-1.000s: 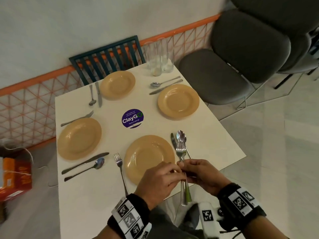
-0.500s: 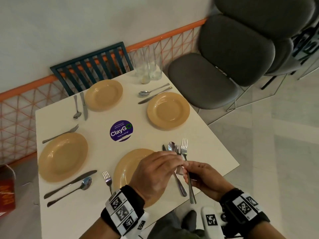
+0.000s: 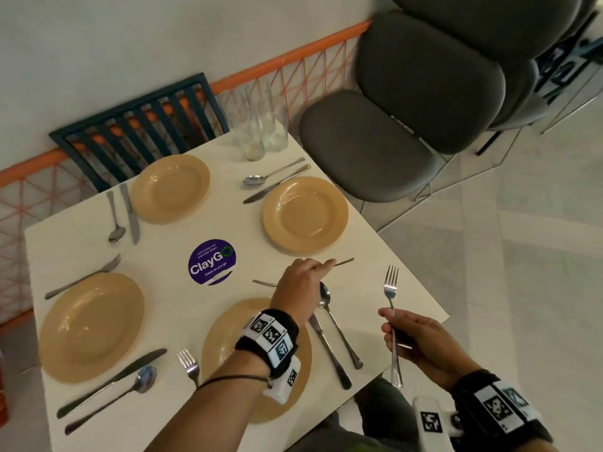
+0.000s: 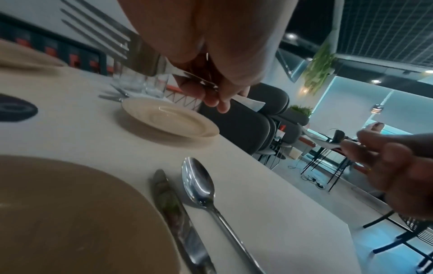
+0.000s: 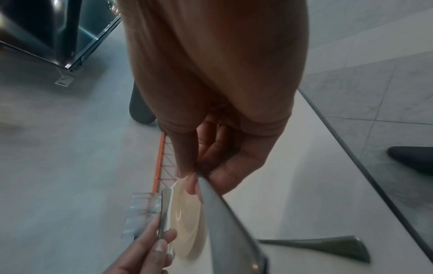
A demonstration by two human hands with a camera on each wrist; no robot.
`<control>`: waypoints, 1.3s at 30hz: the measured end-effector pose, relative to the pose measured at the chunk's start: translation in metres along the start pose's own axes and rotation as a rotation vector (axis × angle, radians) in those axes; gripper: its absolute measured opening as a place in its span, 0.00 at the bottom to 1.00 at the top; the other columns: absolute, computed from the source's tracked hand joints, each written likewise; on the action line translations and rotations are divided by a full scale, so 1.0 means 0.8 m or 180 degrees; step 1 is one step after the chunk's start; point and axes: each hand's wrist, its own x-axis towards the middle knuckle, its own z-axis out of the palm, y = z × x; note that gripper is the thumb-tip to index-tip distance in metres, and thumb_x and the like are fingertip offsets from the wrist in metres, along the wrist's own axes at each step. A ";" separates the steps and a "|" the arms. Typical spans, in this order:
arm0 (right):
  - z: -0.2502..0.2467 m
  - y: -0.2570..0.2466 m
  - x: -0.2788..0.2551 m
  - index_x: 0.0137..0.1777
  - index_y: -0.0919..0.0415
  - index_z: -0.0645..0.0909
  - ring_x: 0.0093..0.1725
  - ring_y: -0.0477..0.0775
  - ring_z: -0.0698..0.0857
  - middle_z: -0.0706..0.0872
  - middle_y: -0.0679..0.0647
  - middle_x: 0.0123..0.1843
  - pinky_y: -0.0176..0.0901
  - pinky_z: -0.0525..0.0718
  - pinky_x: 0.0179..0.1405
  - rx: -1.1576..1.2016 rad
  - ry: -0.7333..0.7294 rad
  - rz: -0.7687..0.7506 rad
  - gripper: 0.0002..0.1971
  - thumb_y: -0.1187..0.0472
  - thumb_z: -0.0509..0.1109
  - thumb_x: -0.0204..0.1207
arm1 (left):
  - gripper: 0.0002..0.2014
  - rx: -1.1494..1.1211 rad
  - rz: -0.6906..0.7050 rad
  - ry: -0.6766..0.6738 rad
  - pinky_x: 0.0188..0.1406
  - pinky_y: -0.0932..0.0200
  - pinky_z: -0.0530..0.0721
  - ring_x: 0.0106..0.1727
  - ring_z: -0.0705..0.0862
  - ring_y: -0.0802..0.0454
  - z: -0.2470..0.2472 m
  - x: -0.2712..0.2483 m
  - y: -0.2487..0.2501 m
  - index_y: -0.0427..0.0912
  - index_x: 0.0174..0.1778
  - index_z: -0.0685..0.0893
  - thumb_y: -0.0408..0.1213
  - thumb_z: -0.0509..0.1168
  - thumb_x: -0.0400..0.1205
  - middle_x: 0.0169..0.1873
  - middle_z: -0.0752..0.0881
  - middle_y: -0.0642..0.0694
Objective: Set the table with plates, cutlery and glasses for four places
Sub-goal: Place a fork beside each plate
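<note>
**Q:** What has shifted since half a second ago?
**A:** The hands, then bunched together over the near place, now stand apart, one fork in each. The left hand (image 3: pixel 300 285) pinches the level fork (image 3: pixel 341 263) at its middle, above the table (image 3: pixel 375 252) between the near plate (image 3: pixel 228 337) and the right plate (image 3: pixel 305 213). The right hand (image 3: pixel 414 340) is curled round the handle of the upright fork (image 3: pixel 390 282), tines pointing away.

**Q:** Edges and room?
**A:** The upright fork's tines lie over the table's right corner. Its handle end hangs past the near edge. White tabletop shows beneath the level fork, bounded by the right plate and the near spoon (image 3: pixel 336 321).

**Q:** Counts?
**A:** Four plates, including the left plate (image 3: pixel 91 324) and far plate (image 3: pixel 169 187). Four knives (image 3: pixel 130 213), four spoons (image 3: pixel 261 178) and four forks, two laid and two held. The near knife (image 3: pixel 326 350) lies between near plate and near spoon.

**Q:** Hidden?
**A:** The left forearm covers part of the near plate, and the left hand hides the level fork's middle. The glasses (image 3: pixel 261 132) cluster at the far corner, and their number cannot be told.
</note>
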 end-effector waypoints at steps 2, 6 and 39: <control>-0.013 -0.004 0.004 0.61 0.66 0.87 0.38 0.54 0.85 0.87 0.59 0.40 0.44 0.89 0.42 0.0037 0.0059 0.0030 0.13 0.60 0.69 0.82 | 0.28 0.0038 -0.0106 -0.0089 0.54 0.43 0.82 0.52 0.80 0.39 0.016 0.015 0.001 0.45 0.72 0.82 0.19 0.62 0.77 0.51 0.88 0.43; -0.039 -0.020 0.013 0.60 0.66 0.88 0.39 0.55 0.85 0.87 0.59 0.41 0.44 0.89 0.41 -0.0001 0.0136 0.0119 0.13 0.60 0.70 0.80 | 0.25 0.0038 -0.0311 -0.0172 0.55 0.43 0.80 0.53 0.79 0.39 0.048 0.041 0.003 0.47 0.70 0.83 0.22 0.61 0.80 0.52 0.87 0.44; -0.096 -0.096 0.054 0.57 0.65 0.89 0.38 0.55 0.86 0.87 0.61 0.40 0.45 0.90 0.43 -0.0576 0.0013 0.0302 0.15 0.58 0.72 0.74 | 0.19 0.0832 -0.0531 0.0332 0.38 0.50 0.81 0.43 0.82 0.43 0.126 0.093 0.000 0.46 0.56 0.89 0.25 0.71 0.71 0.46 0.86 0.49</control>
